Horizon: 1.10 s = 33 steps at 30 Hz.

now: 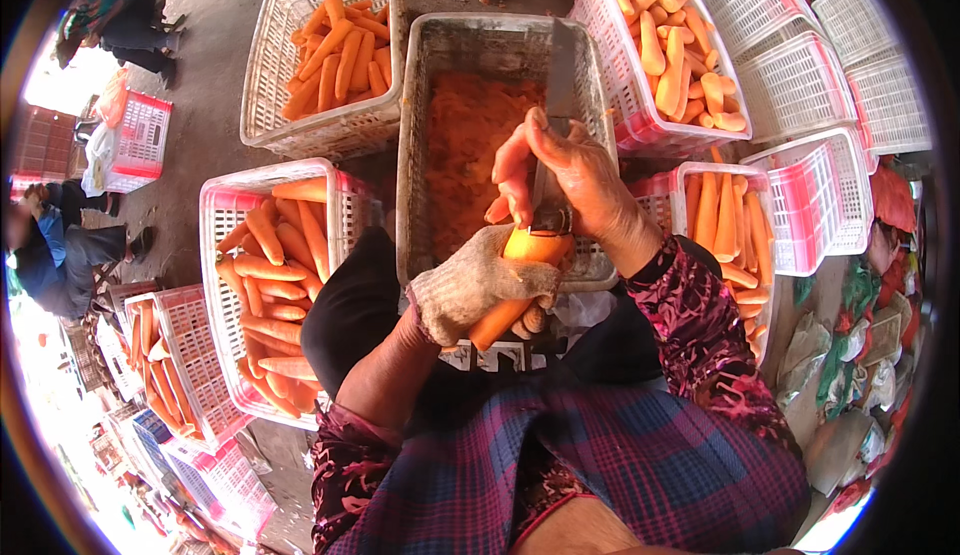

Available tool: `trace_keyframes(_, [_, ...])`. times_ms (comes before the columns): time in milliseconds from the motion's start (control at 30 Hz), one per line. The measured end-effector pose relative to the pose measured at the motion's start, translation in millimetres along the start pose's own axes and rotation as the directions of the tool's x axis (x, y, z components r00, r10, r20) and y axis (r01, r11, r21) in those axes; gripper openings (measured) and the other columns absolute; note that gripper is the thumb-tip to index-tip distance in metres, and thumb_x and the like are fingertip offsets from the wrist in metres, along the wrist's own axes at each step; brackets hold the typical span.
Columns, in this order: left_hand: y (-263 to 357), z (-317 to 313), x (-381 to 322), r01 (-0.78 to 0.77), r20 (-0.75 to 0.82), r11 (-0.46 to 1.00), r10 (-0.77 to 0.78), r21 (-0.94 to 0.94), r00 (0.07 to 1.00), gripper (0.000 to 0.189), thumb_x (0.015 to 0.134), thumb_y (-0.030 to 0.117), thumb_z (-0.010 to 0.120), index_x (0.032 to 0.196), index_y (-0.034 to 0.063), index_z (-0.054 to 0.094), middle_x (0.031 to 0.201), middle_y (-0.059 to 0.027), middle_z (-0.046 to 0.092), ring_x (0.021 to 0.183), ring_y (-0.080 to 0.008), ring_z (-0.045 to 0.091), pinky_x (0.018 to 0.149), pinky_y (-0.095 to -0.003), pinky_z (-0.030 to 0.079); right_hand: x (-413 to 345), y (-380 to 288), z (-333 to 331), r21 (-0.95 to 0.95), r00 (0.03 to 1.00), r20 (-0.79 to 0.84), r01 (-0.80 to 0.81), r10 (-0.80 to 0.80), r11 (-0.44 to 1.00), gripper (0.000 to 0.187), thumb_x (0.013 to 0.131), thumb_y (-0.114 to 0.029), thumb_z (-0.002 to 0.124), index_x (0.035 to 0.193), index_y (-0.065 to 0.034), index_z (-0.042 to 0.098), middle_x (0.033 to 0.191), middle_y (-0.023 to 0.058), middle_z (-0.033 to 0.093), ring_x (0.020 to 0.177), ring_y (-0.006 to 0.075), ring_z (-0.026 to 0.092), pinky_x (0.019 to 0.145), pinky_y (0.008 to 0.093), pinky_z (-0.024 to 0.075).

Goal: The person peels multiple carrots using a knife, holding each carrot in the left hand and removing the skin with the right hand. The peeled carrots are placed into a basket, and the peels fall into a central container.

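My left hand (469,277), in a knitted work glove, grips a thick carrot (536,249) that slants over my lap. Bare and just above it, my right hand (581,168) holds a flat metal peeling tool (560,67). One end of the tool sticks up past my fingers; its dark lower end meets the carrot's upper end. Under both hands stands a grimy plastic crate (405,180) with orange carrot peelings (469,150) in it. The exact grip of my right fingers on the tool is partly hidden.
Crates of carrots surround me: upper left (259,97), lower left (210,285), upper right (600,44) and right (684,202). Stacked crates (795,82) stand farther right, beside crumpled bags (806,345). At left are a seated person (67,255) and another person (127,29).
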<state>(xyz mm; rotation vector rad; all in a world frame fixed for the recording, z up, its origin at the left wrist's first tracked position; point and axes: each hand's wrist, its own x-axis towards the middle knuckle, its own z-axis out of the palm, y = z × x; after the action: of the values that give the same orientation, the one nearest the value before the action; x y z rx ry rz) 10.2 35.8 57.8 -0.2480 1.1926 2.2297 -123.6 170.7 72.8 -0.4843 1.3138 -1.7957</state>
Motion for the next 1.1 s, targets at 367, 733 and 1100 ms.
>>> trace_keyframes(367, [-9,-15,6,-0.383,-0.266,0.924,0.367,-0.006,0.891,0.047,0.098,0.028,0.072,0.135,0.0038,0.054,0.107,-0.0040,0.064,0.094,-0.0165,0.063,0.084,-0.0335,0.055,19,25,-28,0.009,0.871,-0.491,0.004,0.001,1.000,0.051,0.104,-0.048,0.062,0.089,-0.0004,0.070,0.072,0.0064,0.065,0.061,0.0175,0.066,0.057,0.0334,0.0567])
trace_keyframes(733, [1,-53,23,-0.711,-0.490,0.551,0.517,-0.438,0.702,0.065,0.105,0.043,0.061,0.150,0.0013,0.040,0.144,-0.0172,0.054,0.136,-0.0316,0.052,0.120,-0.0486,0.039,-5,30,-10,-0.093,0.957,-0.063,-0.287,0.282,0.953,0.050,0.098,-0.047,0.071,0.112,0.0009,0.071,0.087,0.0073,0.073,0.053,0.0143,0.065,0.051,0.0287,0.0495])
trace_keyframes(1100, [19,-37,-2,-0.566,-0.360,0.818,0.501,-0.099,0.787,0.070,0.091,0.041,0.081,0.141,0.0033,0.052,0.127,-0.0111,0.064,0.112,-0.0232,0.065,0.092,-0.0391,0.058,-8,-8,-44,-0.241,0.952,-0.265,0.088,-0.152,0.967,0.025,0.095,-0.014,0.077,0.114,0.0003,0.073,0.084,0.0037,0.068,0.055,0.0096,0.062,0.051,0.0246,0.0472])
